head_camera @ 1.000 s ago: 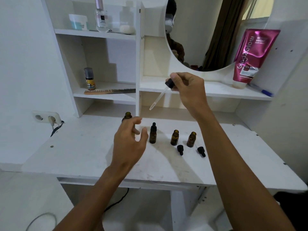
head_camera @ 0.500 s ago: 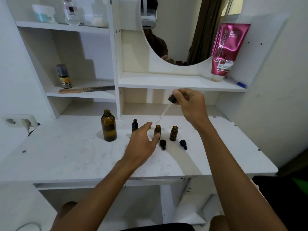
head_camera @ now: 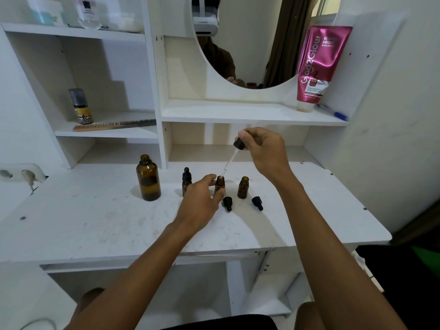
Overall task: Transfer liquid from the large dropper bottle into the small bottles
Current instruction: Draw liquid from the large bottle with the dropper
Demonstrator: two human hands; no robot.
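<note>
The large amber bottle stands uncapped on the white desk. To its right stand three small amber bottles: one capped, a middle open one, and an open one on the right. My right hand pinches the black bulb of the glass dropper, whose tip is at the mouth of the middle bottle. My left hand has its thumb and fingers around the middle bottle. Two small black dropper caps lie in front.
A pink tube and a blue pen sit on the shelf under the round mirror. A small tin and a comb lie on the left shelf. A wall socket is at the far left.
My right hand came down with the dropper until its tip reached the middle small bottle. My left hand left the large bottle and closed around that small bottle. The view shifted right.
</note>
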